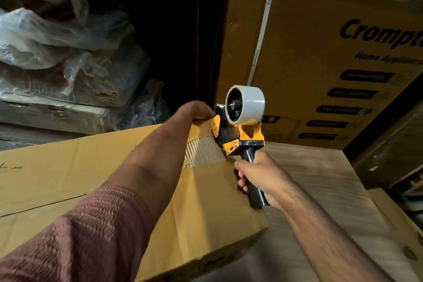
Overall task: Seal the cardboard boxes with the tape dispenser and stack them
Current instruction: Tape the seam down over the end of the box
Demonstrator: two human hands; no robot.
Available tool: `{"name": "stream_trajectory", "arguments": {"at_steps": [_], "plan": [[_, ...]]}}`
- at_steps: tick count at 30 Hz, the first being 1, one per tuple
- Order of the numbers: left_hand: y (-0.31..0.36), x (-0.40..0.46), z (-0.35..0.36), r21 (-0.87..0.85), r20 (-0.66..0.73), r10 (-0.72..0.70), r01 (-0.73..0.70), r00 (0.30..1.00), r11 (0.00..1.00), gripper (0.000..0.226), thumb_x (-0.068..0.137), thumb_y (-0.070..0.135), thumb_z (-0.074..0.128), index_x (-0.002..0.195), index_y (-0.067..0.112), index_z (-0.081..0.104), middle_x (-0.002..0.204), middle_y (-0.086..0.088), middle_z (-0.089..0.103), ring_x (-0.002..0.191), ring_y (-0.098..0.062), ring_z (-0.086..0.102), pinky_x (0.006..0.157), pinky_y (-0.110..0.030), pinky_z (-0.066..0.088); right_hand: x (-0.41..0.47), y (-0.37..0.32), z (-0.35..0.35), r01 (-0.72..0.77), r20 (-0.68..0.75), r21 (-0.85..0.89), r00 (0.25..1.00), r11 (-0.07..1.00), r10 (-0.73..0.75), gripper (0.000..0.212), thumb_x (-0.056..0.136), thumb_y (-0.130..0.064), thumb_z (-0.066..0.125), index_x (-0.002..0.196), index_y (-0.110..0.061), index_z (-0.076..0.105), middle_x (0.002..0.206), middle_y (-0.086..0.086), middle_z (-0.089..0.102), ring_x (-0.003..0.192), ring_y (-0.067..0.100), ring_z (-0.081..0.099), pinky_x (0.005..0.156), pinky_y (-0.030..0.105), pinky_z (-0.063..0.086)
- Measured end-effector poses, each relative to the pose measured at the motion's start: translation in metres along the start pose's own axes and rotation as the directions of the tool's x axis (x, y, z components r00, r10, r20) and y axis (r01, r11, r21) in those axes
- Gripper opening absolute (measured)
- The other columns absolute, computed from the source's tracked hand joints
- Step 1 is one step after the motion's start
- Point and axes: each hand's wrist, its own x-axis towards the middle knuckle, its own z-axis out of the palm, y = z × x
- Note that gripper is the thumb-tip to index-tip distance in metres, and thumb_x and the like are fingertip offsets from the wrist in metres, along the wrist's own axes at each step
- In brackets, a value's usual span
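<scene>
**Dispenser at the far corner of the box**

My right hand (256, 181) is wrapped tight around the dark handle of the orange-and-black tape dispenser (238, 130), thumb up near the top of the grip. Its roll of pale tape (248, 104) stands upright above the frame, and the nose of the tool presses on the top of the plain brown cardboard box (91, 167) in front of me, right at its far right corner, where a patch of torn paper shows the corrugated ribs (206, 151).

My left hand (194, 110) reaches across the lid to that same far edge, just beside the dispenser, with the fingers bent down over the rim; the fingertips are hidden behind it. My reddish knitted sleeve (91, 236) covers the forearm low in the view.

The box sits on a pale wood-grain surface (320, 190). Behind it stands a large printed brown carton (320, 52) with a white strap (263, 25) running down its face. To the left lie bundles wrapped in clear plastic sheeting (57, 41).
</scene>
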Motion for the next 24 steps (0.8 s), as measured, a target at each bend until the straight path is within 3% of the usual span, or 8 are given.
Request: {"name": "stream_trajectory", "arguments": {"at_steps": [2,4,6,8,12,16,19,24], "plan": [[-0.002,0.003,0.001,-0.008,0.018,-0.063,0.063,0.998,0.998,0.022,0.094,0.034,0.056,0.108,0.018,0.062,0.106,-0.006,0.063,0.097,-0.023,0.061,0.089,-0.040,0.049,0.000,-0.001,0.001,0.001,-0.008,0.001,1.000,1.000,-0.001,0.008,0.095,-0.007,0.050,0.089,-0.009,0.046,0.072,0.007,0.055,0.053,0.014,0.052,0.047,0.025,0.043],[-0.002,0.005,0.002,-0.011,-0.021,-0.072,0.071,0.997,0.997,0.020,0.094,0.029,0.057,0.106,0.013,0.062,0.104,-0.008,0.063,0.099,-0.024,0.062,0.094,-0.042,0.051,0.002,0.000,0.002,0.000,-0.021,-0.015,1.000,1.000,-0.001,0.008,0.095,-0.008,0.050,0.090,-0.010,0.044,0.071,0.008,0.055,0.053,0.014,0.052,0.047,0.026,0.043],[0.001,0.003,0.003,-0.004,-0.043,-0.034,0.034,0.998,0.999,0.009,0.096,0.017,0.054,0.097,0.013,0.061,0.091,-0.006,0.061,0.086,-0.020,0.062,0.081,-0.034,0.053,0.003,0.001,0.005,0.000,-0.030,-0.039,1.000,0.999,-0.001,0.005,0.096,-0.010,0.049,0.095,-0.010,0.044,0.070,0.007,0.055,0.054,0.015,0.052,0.047,0.026,0.042],[0.002,0.002,0.001,0.003,-0.034,0.013,-0.013,0.999,1.000,0.012,0.097,0.012,0.051,0.092,0.013,0.061,0.082,-0.002,0.059,0.070,-0.014,0.058,0.063,-0.026,0.047,0.003,0.001,0.005,0.007,-0.035,-0.058,0.999,0.998,-0.009,0.008,0.096,-0.011,0.049,0.103,-0.008,0.046,0.072,0.007,0.056,0.054,0.014,0.053,0.047,0.024,0.043],[0.009,-0.015,-0.011,0.118,0.047,0.039,-0.044,0.998,0.992,0.016,0.099,0.013,0.052,0.086,0.014,0.062,0.072,0.003,0.056,0.058,-0.008,0.051,0.055,-0.023,0.038,0.004,0.001,0.003,0.012,-0.009,-0.051,1.000,0.999,-0.013,0.012,0.096,-0.011,0.050,0.107,-0.007,0.047,0.079,0.009,0.058,0.060,0.016,0.055,0.050,0.027,0.046],[0.003,-0.028,-0.005,0.312,-0.009,0.082,-0.075,0.997,0.947,0.014,0.093,0.018,0.063,0.104,0.010,0.069,0.085,0.001,0.064,0.076,-0.015,0.060,0.083,-0.034,0.048,-0.002,0.000,-0.007,0.051,0.155,0.023,0.986,0.998,-0.054,0.023,0.099,-0.028,0.059,0.106,-0.007,0.051,0.080,0.005,0.056,0.060,0.014,0.056,0.053,0.027,0.048],[-0.007,-0.026,0.015,0.155,-0.117,0.067,-0.048,0.991,0.987,0.020,0.096,0.016,0.056,0.110,0.010,0.069,0.106,-0.009,0.069,0.094,-0.024,0.065,0.095,-0.041,0.051,-0.004,0.005,-0.018,0.065,0.289,0.117,0.953,0.991,-0.097,0.045,0.099,-0.048,0.052,0.124,-0.011,0.053,0.084,0.007,0.064,0.064,0.016,0.063,0.061,0.026,0.054],[-0.008,-0.031,0.035,0.091,-0.316,0.056,-0.028,0.947,0.995,0.025,0.097,0.033,0.048,0.097,0.026,0.073,0.096,-0.003,0.067,0.100,-0.028,0.062,0.103,-0.053,0.040,-0.009,0.019,-0.024,0.114,0.233,0.152,0.961,0.982,-0.148,0.043,0.104,-0.047,0.040,0.127,-0.012,0.048,0.077,0.012,0.071,0.063,0.018,0.067,0.059,0.025,0.055]]}}
